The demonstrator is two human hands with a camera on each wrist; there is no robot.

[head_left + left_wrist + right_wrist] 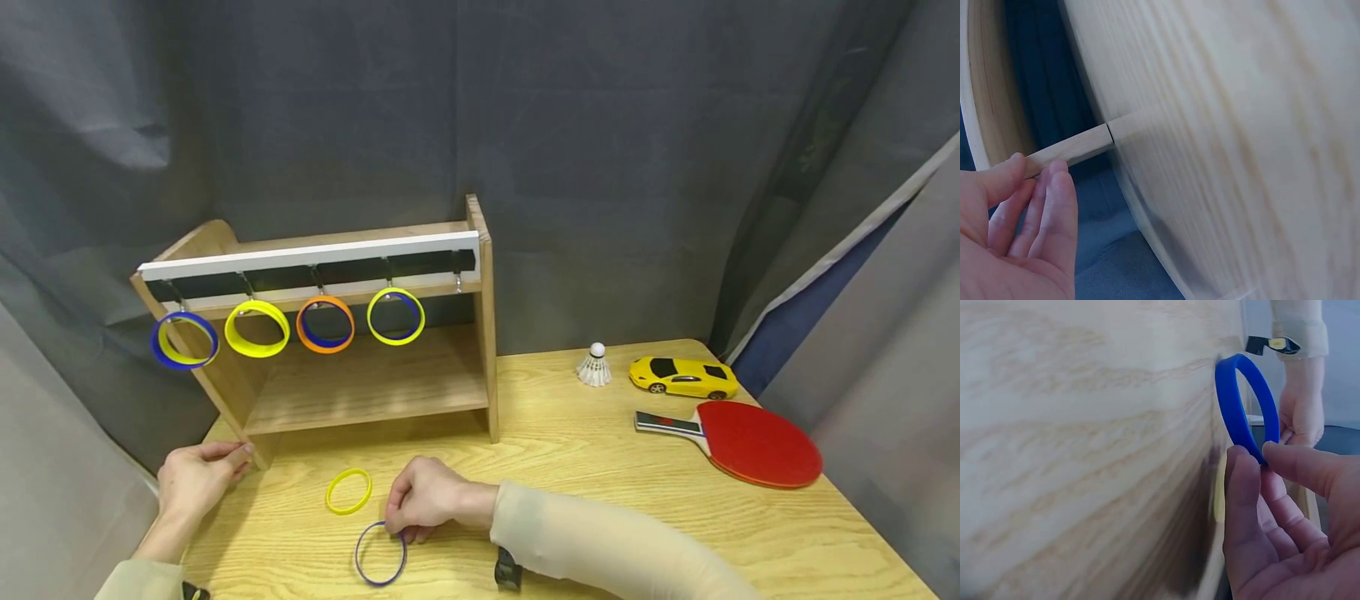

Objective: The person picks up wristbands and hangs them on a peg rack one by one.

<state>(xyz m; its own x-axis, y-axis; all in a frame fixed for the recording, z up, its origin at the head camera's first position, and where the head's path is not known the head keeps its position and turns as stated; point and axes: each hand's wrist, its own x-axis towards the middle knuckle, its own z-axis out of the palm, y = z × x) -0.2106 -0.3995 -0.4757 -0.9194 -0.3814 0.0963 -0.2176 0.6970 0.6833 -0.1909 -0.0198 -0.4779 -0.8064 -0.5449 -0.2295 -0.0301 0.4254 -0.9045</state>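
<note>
My right hand pinches a blue silicone wristband between thumb and fingers, low over the wooden table. In the right wrist view the blue band stands on edge, fingertips at its near side. A yellow wristband lies on the table just left of that hand. At the left, my left hand grips the lower front corner of the wooden rack, thumb on one face and fingers on the other. Along the rack's front strip, blue-yellow, yellow, orange-blue and yellow-blue bands hang from hooks.
The rightmost hook is at the end of the white and black strip. On the right of the table are a shuttlecock, a yellow toy car and a red table tennis bat. Grey curtains surround the table.
</note>
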